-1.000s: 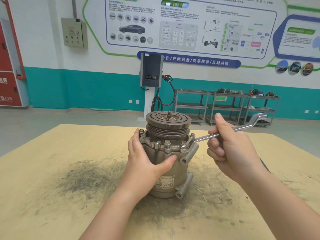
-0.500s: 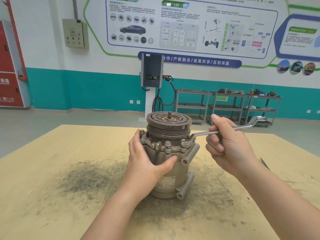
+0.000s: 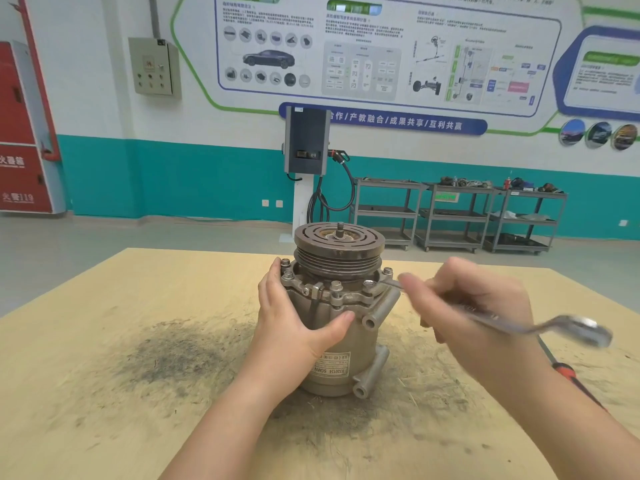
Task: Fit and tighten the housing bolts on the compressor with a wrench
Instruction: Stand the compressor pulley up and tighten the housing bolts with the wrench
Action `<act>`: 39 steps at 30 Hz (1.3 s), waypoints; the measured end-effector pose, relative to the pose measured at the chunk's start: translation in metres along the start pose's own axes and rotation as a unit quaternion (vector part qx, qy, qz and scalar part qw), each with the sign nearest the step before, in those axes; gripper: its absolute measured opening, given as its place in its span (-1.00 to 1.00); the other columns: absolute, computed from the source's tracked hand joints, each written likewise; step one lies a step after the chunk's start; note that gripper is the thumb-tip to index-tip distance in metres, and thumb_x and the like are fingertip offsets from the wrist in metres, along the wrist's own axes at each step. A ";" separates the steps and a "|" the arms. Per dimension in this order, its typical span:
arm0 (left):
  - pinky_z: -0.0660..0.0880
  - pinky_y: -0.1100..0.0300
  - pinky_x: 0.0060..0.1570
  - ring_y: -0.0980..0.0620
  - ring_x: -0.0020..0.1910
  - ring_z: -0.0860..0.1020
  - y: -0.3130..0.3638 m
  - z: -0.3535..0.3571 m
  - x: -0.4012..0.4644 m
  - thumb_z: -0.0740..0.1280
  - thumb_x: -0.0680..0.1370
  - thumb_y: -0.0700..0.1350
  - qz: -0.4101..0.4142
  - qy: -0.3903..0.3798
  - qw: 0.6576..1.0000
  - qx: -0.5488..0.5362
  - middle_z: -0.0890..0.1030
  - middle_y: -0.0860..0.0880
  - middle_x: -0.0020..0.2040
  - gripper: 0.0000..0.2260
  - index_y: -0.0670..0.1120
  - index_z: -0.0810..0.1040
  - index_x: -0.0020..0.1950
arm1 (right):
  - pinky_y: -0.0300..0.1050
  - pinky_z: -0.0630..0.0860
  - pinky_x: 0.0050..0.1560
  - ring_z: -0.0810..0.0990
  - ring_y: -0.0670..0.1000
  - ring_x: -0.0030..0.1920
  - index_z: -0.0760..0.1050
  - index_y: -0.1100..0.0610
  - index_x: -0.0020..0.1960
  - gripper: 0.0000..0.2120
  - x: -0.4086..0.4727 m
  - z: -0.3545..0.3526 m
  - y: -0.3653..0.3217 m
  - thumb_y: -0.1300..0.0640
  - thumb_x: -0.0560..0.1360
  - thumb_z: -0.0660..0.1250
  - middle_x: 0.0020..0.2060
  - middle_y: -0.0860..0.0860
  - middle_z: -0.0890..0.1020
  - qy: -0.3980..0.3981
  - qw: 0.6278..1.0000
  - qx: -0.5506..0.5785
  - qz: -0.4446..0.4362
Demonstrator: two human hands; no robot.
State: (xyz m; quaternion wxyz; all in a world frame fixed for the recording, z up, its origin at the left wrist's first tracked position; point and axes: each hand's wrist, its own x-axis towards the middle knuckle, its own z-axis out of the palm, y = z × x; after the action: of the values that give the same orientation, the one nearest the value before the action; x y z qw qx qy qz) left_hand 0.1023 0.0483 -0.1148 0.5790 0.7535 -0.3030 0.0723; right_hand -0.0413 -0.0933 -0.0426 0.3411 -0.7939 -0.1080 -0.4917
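Note:
A grey metal compressor [image 3: 337,341] stands upright on the wooden table [image 3: 104,358], pulley on top. Several bolts [image 3: 335,286] sit in its housing flange. My left hand [image 3: 294,320] is wrapped around the body from the left, thumb across the front. My right hand [image 3: 474,306], blurred by motion, grips the shank of a silver ring wrench [image 3: 568,329]. The wrench's near ring end rests on a bolt at the flange's right front; its free end points right and towards me.
A screwdriver with a red and black handle [image 3: 568,372] lies on the table behind my right forearm. A dark sooty stain [image 3: 173,355] covers the table left of the compressor. Metal trolleys [image 3: 450,216] and a charging post [image 3: 306,168] stand by the far wall.
My right hand has swung the wrench handle from pointing back-right around towards me, clockwise about the bolt. My left hand stays on the compressor.

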 end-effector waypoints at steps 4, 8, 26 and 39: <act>0.18 0.21 0.34 0.28 0.39 0.14 0.002 0.000 -0.001 0.34 0.14 0.51 0.006 0.001 1.000 -0.004 0.05 0.45 0.36 0.12 0.26 -0.17 0.55 | -0.22 0.26 -0.57 0.31 -0.02 -0.55 0.28 0.13 -0.39 -0.62 -0.005 0.028 -0.017 0.09 0.50 0.37 -0.56 -0.05 0.36 -0.040 0.961 -0.201 -0.183; 0.25 0.11 0.39 0.15 0.42 0.20 0.002 0.000 -0.002 0.21 0.30 0.33 0.010 -0.007 1.000 -0.028 0.00 0.40 0.42 -0.07 0.21 -0.18 0.57 | -0.22 0.21 -0.55 0.19 -0.06 -0.50 0.25 0.05 -0.37 -0.61 -0.010 0.058 -0.018 0.18 0.42 0.45 -0.54 -0.08 0.29 -0.026 0.947 -0.253 -0.196; 0.15 0.24 0.32 0.36 0.31 0.11 0.008 0.013 -0.008 0.36 0.12 0.53 -0.013 0.053 0.998 0.004 0.09 0.48 0.25 0.10 0.34 -0.16 0.50 | -0.32 0.12 -0.68 0.20 -0.13 -0.65 0.47 0.22 -0.17 -0.75 0.042 -0.003 0.049 0.12 0.62 0.19 -0.54 -0.01 0.36 0.027 0.802 0.417 0.428; 0.10 0.12 0.47 0.32 0.39 0.05 0.012 0.007 -0.009 0.56 0.01 0.42 -0.045 0.002 0.999 -0.026 0.03 0.51 0.27 0.32 0.35 -0.25 0.51 | -0.30 0.18 -0.63 0.24 -0.06 -0.63 0.55 0.21 -0.30 -0.84 0.040 -0.010 0.058 0.19 0.37 0.25 -0.55 0.07 0.38 -0.020 0.826 0.449 0.339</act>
State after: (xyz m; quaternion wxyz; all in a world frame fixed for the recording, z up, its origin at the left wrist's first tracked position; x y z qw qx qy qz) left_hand 0.0870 0.0436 -0.1114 0.6017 0.7510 -0.2690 0.0400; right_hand 0.0011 -0.1498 -0.0310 0.8029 -0.5494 -0.0476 -0.2264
